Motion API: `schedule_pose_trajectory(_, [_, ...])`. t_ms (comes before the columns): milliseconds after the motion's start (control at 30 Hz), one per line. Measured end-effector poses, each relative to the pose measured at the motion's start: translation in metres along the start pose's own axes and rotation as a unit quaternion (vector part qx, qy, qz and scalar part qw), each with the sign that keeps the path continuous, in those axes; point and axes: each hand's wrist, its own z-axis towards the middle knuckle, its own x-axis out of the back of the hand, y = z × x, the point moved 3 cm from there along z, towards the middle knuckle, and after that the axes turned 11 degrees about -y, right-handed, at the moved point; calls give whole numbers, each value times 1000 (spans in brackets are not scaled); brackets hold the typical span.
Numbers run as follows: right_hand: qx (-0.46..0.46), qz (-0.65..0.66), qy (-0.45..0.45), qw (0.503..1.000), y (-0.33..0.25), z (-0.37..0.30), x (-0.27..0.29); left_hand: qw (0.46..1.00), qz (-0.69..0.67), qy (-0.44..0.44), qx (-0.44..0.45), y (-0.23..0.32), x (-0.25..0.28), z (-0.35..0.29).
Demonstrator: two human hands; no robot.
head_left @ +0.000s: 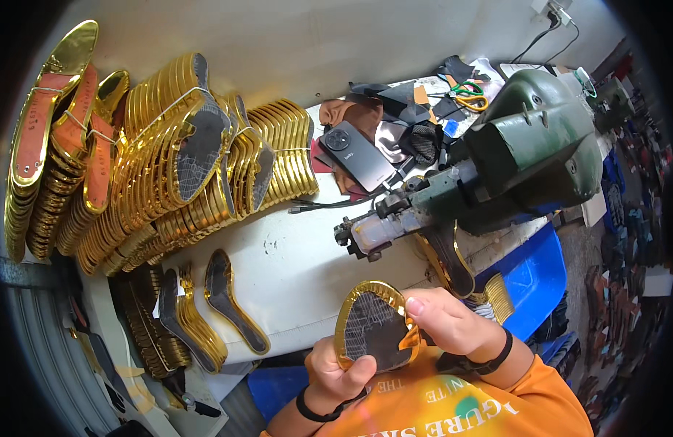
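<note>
Close to my body, a shoe insole with a gold edge faces up, its dark underside crossed by pale scored lines. My left hand grips its lower left side, thumb lying over the dark face. At the upper right, my right hand pinches the gold rim between thumb and fingers. A piece of gold trim juts out near the right fingers. Just beyond the insole is the metal head of a green machine. A single gold-edged insole lies on the white table to the left.
Tied bundles of gold insoles crowd the back left, with a smaller stack nearer. A phone lies on fabric scraps beside a cable. Scissors lie farther back. A blue bin holding insoles stands at right.
</note>
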Motion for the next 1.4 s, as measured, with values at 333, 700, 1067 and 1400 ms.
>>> schedule_pose_trajectory(333, [-22,-218,153,964,18,-20,-10,998,48,-32,-28,6,-22,-5])
schedule_pose_trajectory(700, [-28,-160,137,977,24,-32,-24,999,16,20,-41,9,-33,-16])
schedule_pose_trajectory(1067, [83,-12,158,984,51,-33,-30,994,76,65,-49,3,-31,-14])
schedule_pose_trajectory(1400, [252,-455,136,843,10,-31,-23,990,121,-8,-66,6,-21,-2])
